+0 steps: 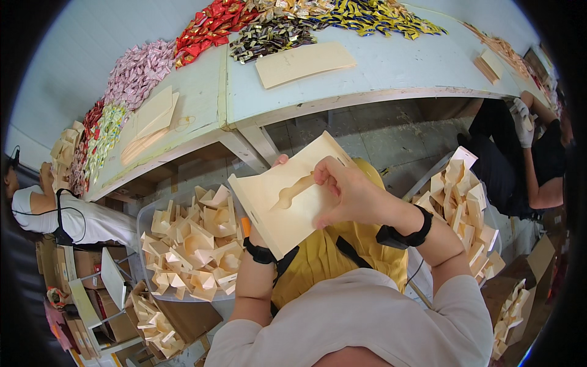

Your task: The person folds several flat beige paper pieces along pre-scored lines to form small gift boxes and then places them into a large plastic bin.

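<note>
A cream paperboard piece (302, 215) with upturned edge flaps and a shaped cutout lies tilted above my lap. My left hand (280, 160) holds it from beneath; only fingertips show past its upper left edge, and the rest is hidden behind the board. Over the board's right part is my right hand (344, 192), fingers curled by the end of the cutout and thumb apart; I see nothing between them. Left of me a clear plastic bin (143, 220) is heaped with folded paperboard pieces (197, 247). Another heap of them (458, 206) stands at my right.
On the white table (390, 64) lie flat paperboard stacks (305, 64), red packets (206, 32), pink packets (140, 69) and yellow packets (380, 18). One person (41, 211) is at the far left, another (541, 160) at the right. Cardboard boxes (188, 316) stand low at left.
</note>
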`<state>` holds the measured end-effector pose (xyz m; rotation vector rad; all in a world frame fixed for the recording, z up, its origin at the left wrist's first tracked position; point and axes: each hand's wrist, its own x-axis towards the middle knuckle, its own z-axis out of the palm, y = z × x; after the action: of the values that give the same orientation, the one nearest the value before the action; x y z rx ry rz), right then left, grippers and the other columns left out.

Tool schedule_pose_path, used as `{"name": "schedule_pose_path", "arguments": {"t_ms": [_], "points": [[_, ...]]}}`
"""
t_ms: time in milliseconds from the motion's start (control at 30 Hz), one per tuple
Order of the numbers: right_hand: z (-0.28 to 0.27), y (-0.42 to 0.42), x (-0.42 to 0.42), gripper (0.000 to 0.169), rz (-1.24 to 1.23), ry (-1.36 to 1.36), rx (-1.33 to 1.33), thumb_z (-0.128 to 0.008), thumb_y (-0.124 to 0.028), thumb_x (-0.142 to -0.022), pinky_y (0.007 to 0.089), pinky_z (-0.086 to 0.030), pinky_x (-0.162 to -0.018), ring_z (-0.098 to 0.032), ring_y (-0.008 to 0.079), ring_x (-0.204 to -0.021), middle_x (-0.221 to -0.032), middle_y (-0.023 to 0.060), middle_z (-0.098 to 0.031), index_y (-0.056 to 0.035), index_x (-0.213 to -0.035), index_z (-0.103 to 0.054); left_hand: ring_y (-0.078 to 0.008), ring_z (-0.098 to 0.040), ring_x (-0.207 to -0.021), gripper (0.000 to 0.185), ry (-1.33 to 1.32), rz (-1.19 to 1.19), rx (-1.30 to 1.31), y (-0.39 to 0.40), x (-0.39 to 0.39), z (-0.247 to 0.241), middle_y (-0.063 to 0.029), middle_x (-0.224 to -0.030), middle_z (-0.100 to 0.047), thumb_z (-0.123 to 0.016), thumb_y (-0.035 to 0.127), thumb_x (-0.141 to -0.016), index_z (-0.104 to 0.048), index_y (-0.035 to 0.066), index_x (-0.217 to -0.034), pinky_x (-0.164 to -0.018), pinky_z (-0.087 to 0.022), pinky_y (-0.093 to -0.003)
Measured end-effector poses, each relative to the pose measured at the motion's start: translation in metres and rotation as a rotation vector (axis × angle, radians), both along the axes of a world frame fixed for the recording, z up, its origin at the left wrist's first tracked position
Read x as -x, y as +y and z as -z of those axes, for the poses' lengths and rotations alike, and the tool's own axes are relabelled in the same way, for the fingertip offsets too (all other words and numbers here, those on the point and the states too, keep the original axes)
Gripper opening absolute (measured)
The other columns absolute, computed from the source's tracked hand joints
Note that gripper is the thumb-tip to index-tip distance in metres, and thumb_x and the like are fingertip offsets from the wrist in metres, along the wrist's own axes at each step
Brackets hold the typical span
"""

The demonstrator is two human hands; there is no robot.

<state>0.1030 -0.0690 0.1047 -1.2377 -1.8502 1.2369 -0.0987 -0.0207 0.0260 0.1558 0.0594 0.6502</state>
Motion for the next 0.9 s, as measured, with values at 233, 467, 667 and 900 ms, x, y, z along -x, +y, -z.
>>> {"name": "schedule_pose_path", "arguments": {"t_ms": [233,467,667,900], "points": [[0.004,-0.003,0.002,0.067,-0.036,-0.206,-0.225,-0.091,-0.02,-0.056,0.0358,-0.045,-0.08,-0.056,0.0293,-0.094,-0.098,0.0099,-0.056,-0.0081,-0.108,-0.051,-0.0323,-0.056,-0.119,0.033,0.106,-0.069,0.063,-0.013,-0.009,-0.021,-0.0162,-0.131,-0.054,-0.035,0.039,-0.104,-0.043,0.015,-0.124,-0.098,-0.05,-0.0465],[0.004,-0.005,0.009,0.064,-0.017,-0.228,-0.293,-0.09,-0.022,-0.057,0.0395,-0.045,-0.083,-0.055,0.0327,-0.101,-0.101,0.0111,-0.058,-0.0076,-0.107,-0.053,-0.0284,-0.058,-0.114,0.022,0.156,-0.125,0.044,0.004,0.002,0.007,-0.0135,-0.126,-0.056,-0.044,0.028,-0.103,-0.043,0.018,-0.122,-0.093,-0.053,-0.042],[-0.012,-0.005,0.009,0.058,-0.138,-0.315,-0.18,-0.088,-0.021,-0.06,0.0424,-0.043,-0.09,-0.05,0.034,-0.111,-0.107,0.0114,-0.058,-0.0082,-0.109,-0.06,-0.0207,-0.061,-0.106,0.023,0.204,-0.266,-0.214,-0.006,-0.011,-0.017,-0.009,-0.118,-0.058,-0.055,0.02,-0.099,-0.04,0.015,-0.117,-0.085,-0.056,-0.0331],[0.0,0.002,0.009,0.051,-0.155,-0.32,-0.138,-0.089,-0.021,-0.06,0.0413,-0.043,-0.091,-0.05,0.0322,-0.112,-0.109,0.0095,-0.058,-0.0083,-0.103,-0.065,-0.0308,-0.061,-0.109,0.015,0.195,-0.236,-0.345,0.013,-0.005,0.006,-0.0136,-0.116,-0.058,-0.049,0.023,-0.101,-0.043,0.015,-0.112,-0.085,-0.059,-0.0406]]}}
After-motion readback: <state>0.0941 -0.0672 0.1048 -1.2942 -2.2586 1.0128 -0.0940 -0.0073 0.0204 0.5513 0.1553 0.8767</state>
